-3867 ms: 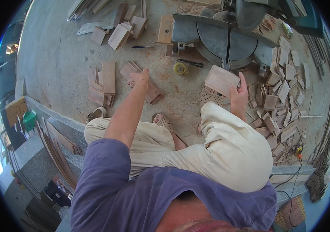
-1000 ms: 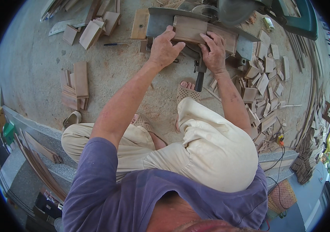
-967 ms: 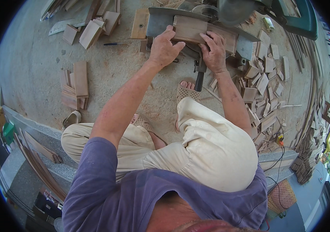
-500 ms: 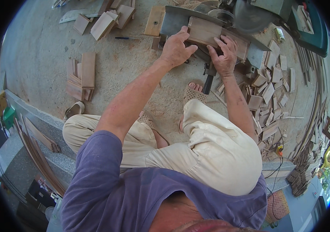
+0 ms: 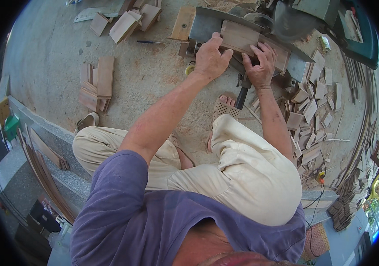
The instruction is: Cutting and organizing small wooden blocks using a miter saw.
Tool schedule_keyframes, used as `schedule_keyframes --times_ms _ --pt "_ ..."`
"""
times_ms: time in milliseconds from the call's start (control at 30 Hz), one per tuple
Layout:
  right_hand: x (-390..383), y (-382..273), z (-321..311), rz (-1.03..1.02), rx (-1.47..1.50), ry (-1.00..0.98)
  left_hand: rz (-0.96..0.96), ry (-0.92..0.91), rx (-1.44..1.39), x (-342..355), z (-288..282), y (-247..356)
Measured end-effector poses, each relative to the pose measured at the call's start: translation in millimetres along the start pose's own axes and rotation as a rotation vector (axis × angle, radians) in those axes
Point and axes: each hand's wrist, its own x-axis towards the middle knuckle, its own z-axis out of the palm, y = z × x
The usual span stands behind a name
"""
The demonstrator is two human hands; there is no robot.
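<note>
Pale brown wooden boards [image 5: 241,36], apparently stacked, lie along the saw fence [image 5: 216,14].

The board [image 5: 240,36] looks smooth, matt wood, the saw table [image 5: 203,31] dull metal, the trousers [image 5: 260,177] matt cloth.

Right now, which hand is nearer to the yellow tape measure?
Left. The left hand is just right of the tape measure; the right hand is farther right, its fingers on the wooden boards.
</note>
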Motion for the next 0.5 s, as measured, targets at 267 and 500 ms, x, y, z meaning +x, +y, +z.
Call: schedule_keyframes --times_ms 267,500 --pt "-2.4 2.4 0.8 0.015 0.002 -0.001 0.102 -0.074 0.062 20.0 1.2 -2.1" --pt "-2.0 1.4 2.0 0.017 -0.001 0.010 0.289 -0.019 0.244 28.5 0.3 -6.8"
